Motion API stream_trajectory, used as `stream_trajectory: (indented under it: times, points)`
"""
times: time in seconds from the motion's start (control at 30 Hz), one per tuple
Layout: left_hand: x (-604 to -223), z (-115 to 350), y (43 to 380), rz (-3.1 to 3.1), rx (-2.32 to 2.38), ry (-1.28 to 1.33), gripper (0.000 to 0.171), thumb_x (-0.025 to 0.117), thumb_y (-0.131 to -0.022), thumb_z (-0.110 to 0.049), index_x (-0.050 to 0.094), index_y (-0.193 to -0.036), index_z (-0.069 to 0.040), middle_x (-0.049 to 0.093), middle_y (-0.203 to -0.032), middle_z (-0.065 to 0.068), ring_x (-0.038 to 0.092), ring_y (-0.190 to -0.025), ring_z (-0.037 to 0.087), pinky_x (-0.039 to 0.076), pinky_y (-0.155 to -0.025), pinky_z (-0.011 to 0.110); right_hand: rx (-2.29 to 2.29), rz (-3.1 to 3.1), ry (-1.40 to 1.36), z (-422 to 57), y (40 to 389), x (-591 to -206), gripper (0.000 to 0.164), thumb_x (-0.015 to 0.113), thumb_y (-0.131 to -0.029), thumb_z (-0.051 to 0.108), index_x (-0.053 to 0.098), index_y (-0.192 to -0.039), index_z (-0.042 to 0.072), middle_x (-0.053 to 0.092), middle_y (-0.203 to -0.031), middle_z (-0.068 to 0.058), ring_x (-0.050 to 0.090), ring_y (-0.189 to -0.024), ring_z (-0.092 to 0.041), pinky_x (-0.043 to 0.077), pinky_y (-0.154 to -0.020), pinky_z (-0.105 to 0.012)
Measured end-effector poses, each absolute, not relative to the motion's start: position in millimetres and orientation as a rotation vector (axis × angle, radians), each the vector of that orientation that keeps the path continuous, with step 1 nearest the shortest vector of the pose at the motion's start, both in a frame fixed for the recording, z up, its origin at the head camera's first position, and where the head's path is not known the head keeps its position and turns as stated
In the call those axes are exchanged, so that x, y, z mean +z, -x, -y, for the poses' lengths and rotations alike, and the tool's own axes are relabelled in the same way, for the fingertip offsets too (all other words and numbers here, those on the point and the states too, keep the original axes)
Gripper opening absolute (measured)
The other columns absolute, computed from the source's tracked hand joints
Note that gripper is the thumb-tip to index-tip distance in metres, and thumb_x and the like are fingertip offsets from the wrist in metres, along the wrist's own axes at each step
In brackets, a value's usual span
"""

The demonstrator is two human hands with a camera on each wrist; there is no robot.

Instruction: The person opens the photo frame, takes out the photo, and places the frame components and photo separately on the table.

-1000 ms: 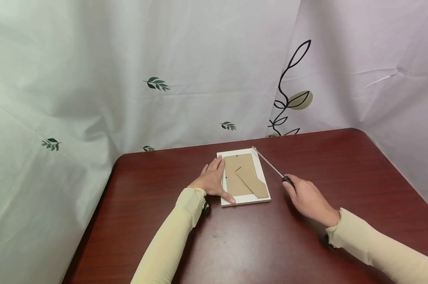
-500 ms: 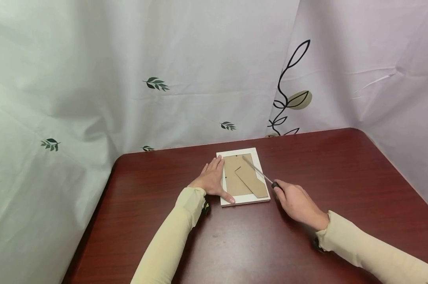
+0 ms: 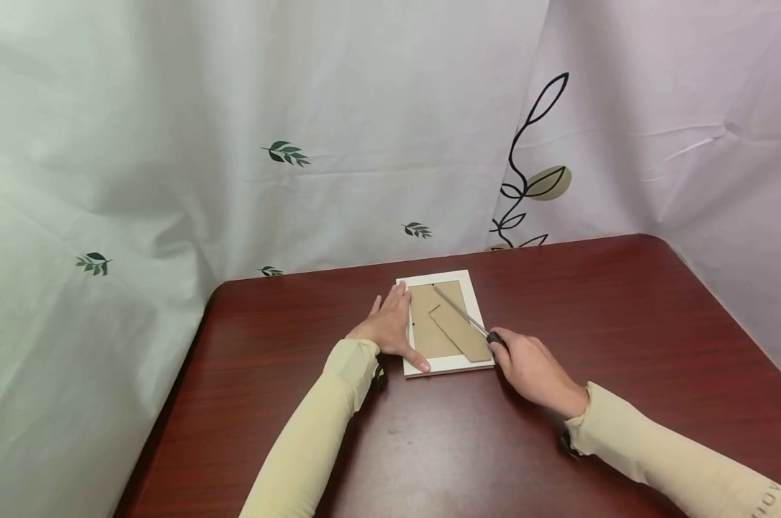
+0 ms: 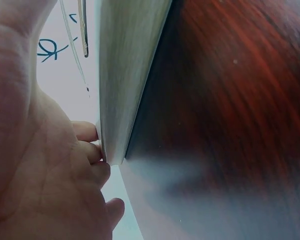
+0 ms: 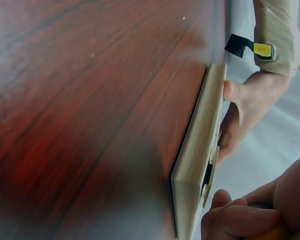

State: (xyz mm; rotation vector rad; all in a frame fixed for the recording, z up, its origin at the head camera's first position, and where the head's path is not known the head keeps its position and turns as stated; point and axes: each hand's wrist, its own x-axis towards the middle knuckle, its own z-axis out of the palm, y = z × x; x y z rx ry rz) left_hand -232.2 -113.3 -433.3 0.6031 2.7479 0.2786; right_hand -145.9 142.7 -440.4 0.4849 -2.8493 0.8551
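A white picture frame (image 3: 434,363) lies face down on the dark red table, its brown backing board (image 3: 422,306) and slanted easel stand (image 3: 463,334) facing up. My left hand (image 3: 390,327) rests spread along the frame's left side, thumb on the near edge and fingers on the left border. My right hand (image 3: 533,367) grips the dark handle of a screwdriver (image 3: 458,309). Its metal shaft reaches over the backing, with the tip right by a small dark tab at the far edge. In the right wrist view, the curled right fingers (image 5: 240,220) hide most of the handle.
The table (image 3: 286,403) has rounded far corners. White curtains (image 3: 364,108) with leaf prints hang close behind it and along both sides. A wrist strap with a yellow label (image 5: 262,49) sits at the left sleeve.
My right hand has moved left with the screwdriver, whose tip went from the frame's far right corner to the tab at the far edge. The left hand and frame have stayed put.
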Motion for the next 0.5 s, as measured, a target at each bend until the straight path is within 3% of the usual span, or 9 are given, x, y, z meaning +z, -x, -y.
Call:
stream_trajectory:
  times: [0.5]
  points:
    - [-431.5,112.6,231.1,-2.749,0.294,-0.61,0.149,0.076,-0.037,-0.074,0.009,-0.147,0.001,-0.004,-0.154,0.016,-0.005,-0.141,0.026,0.008,-0.112,0.049,0.851,2.864,-0.474,-137.7,146.5,-445.2,0.015,0.054,-0.092,0.013,0.059,-0.103,0.004,0.057,-0.078,0.001,0.054,-0.071,-0.014,0.047,-0.063,-0.035]
